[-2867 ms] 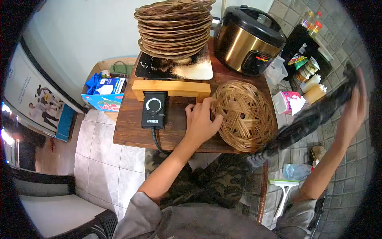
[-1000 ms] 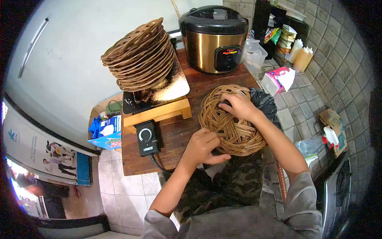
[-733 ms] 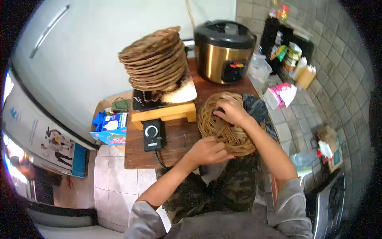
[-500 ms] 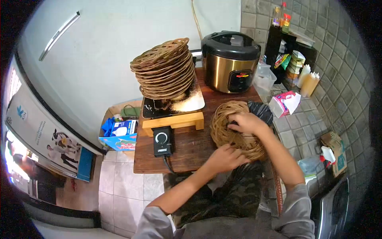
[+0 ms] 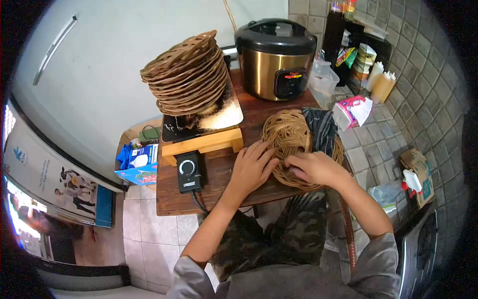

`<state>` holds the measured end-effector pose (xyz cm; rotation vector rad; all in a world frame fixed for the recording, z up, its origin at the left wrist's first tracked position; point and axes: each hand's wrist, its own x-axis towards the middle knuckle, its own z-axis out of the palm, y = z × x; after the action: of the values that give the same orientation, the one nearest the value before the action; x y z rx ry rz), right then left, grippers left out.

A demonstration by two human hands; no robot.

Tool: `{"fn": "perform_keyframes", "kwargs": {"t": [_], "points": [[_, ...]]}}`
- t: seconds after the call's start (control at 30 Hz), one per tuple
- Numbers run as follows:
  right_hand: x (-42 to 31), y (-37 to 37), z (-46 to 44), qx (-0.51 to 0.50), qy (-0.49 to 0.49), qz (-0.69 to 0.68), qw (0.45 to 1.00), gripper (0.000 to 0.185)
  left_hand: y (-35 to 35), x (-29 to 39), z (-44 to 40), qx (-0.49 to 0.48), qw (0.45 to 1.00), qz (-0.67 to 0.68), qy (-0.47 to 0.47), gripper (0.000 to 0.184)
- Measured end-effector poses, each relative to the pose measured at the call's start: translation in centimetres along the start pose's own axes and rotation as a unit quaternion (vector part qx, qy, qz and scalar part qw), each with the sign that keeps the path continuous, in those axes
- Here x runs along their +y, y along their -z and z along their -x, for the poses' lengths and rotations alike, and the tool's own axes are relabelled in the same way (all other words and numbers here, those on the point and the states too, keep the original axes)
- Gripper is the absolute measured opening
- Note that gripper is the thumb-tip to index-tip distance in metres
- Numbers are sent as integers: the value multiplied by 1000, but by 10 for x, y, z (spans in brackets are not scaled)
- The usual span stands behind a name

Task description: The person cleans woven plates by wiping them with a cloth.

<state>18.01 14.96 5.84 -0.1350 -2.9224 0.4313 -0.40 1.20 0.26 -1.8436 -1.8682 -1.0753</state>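
Grey-tiled wall and pale wall panels enclose a dark reddish-brown wooden table point(image 5: 221, 174). Near its right front edge lies a round basket of light-brown woven rattan point(image 5: 286, 128), its right part covered by crumpled black plastic point(image 5: 323, 130). Left hand point(image 5: 254, 165) touches the basket's left rim, fingers spread; right hand point(image 5: 314, 167) curls over the weave, and whether it pinches anything cannot be told. Beyond sit a tilted stack of darker rattan baskets point(image 5: 186, 77), a gold-and-black rice cooker point(image 5: 276, 55) and a pink-and-white tissue pack point(image 5: 351, 110). A black control box with a round dial point(image 5: 188, 172) reads "PRINCESS"; a white cabinet door at left shows "KIN". Compared with half a second ago, the left hand has moved from the basket's near edge to its left rim.
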Motion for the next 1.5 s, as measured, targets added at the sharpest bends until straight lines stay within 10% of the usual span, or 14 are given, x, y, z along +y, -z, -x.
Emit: {"fn": "perform_keyframes", "kwargs": {"t": [0.23,0.53,1.5], "points": [[59,-11,-20,36,-36,-26,998,16,-3,-4,8,-25,999,-17,-25,29],[47,-7,-14,46,-73,-14,996,19,3,-1,3,-48,998,-18,-26,78],[23,-11,-13,-5,-54,47,997,11,-3,-3,6,-21,1000,14,-10,76]]}}
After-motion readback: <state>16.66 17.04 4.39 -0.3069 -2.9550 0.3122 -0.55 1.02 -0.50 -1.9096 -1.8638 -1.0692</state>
